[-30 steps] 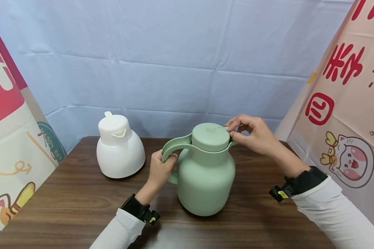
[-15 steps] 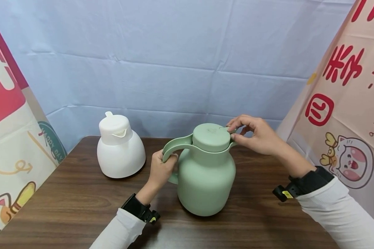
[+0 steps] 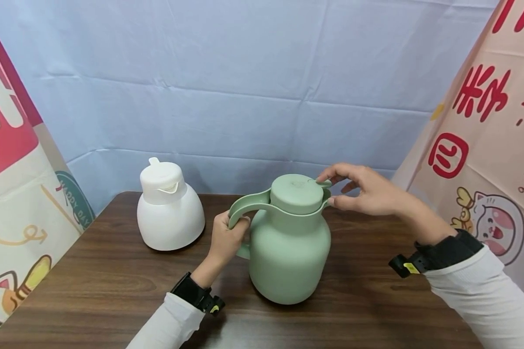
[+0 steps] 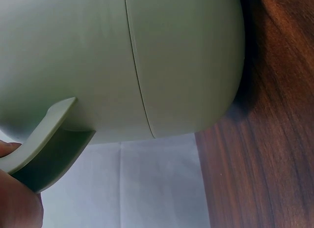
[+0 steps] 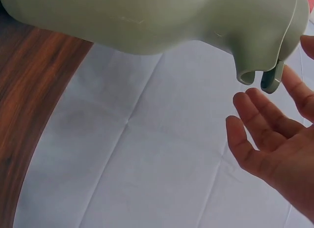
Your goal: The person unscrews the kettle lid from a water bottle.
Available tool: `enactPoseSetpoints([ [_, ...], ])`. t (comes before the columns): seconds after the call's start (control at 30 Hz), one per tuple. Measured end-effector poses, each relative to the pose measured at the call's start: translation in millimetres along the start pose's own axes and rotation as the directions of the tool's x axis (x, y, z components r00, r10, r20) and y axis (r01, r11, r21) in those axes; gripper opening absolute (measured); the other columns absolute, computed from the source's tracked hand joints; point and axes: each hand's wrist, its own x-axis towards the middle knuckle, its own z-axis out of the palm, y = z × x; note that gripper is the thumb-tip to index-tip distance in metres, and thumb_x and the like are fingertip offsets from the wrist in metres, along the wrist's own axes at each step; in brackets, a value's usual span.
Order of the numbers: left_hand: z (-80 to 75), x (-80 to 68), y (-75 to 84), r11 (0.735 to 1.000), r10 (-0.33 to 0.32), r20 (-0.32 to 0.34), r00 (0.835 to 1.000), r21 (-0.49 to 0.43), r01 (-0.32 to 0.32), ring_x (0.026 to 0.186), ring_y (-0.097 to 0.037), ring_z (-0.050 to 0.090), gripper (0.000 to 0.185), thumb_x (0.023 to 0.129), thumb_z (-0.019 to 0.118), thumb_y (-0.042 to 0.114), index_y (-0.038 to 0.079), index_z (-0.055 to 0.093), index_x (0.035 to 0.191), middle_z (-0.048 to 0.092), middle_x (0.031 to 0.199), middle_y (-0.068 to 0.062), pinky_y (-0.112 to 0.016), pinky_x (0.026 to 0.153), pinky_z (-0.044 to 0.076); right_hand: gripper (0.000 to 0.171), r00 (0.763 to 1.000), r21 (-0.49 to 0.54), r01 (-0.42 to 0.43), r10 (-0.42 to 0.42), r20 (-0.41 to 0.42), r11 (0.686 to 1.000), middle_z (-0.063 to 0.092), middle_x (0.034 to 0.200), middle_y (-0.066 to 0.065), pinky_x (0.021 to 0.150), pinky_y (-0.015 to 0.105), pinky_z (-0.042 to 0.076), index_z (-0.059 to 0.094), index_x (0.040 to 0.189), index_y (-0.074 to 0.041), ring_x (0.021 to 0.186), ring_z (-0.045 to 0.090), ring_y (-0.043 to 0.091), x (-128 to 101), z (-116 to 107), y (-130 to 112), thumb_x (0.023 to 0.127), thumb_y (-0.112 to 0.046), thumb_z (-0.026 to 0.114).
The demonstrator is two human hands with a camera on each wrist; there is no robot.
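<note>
Two hands work the green jug (image 3: 289, 247) at table centre: left hand (image 3: 227, 237) clamped on its handle at nine o'clock, right hand (image 3: 367, 191) fingers apart, seemingly touching the lid tab (image 3: 324, 183); best steady the handle firmly.

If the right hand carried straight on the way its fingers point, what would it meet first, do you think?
Probably the green jug's lid: the right hand points left at it, its fingertips already about at the lid's edge and spout.

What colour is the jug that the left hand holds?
Pale green jug, left hand on its handle; best in the head view.
</note>
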Motion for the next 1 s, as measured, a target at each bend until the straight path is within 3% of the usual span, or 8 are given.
enactPoseSetpoints([
  [0.43, -0.3, -0.3, 1.9, 1.000, -0.004, -0.001, 1.000, 0.007, 0.004, 0.039, -0.011, 0.019, 0.041, 0.085, 0.045, -0.011, 0.011, 0.027, 0.055, 0.024, 0.045, 0.005, -0.024, 0.043, 0.021, 0.046, 0.994, -0.039, -0.068, 0.071, 0.081, 0.997, 0.051, 0.126, 0.002, 0.083, 0.044, 0.044, 0.051, 0.126, -0.011, 0.108, 0.050, 0.019, 11.9, -2.5, -13.5, 0.084, -0.019, 0.067],
  [0.77, -1.2, 0.4, 1.6, 1.000, -0.031, -0.002, 1.000, -0.006, 0.031, 0.039, -0.010, 0.018, 0.041, 0.085, 0.045, -0.010, 0.012, 0.026, 0.056, 0.024, 0.045, 0.005, -0.024, 0.043, 0.021, 0.057, 0.990, -0.082, -0.042, 0.053, 0.132, 0.996, 0.048, 0.128, 0.004, 0.084, 0.047, 0.042, 0.048, 0.132, -0.016, 0.109, 0.050, 0.021, 24.5, 2.8, -18.0, 0.081, -0.029, 0.070],
  [1.0, -0.8, 0.4, 1.3, 1.000, -0.031, -0.002, 1.000, 0.003, 0.031, 0.039, -0.010, 0.018, 0.040, 0.085, 0.045, -0.010, 0.012, 0.027, 0.057, 0.024, 0.045, 0.005, -0.024, 0.043, 0.021, 0.063, 0.991, -0.133, -0.003, 0.021, 0.129, 0.991, 0.048, 0.122, 0.004, 0.080, 0.041, 0.041, 0.047, 0.134, -0.021, 0.103, 0.048, 0.020, 33.4, 12.7, -20.4, 0.079, -0.035, 0.071],
])
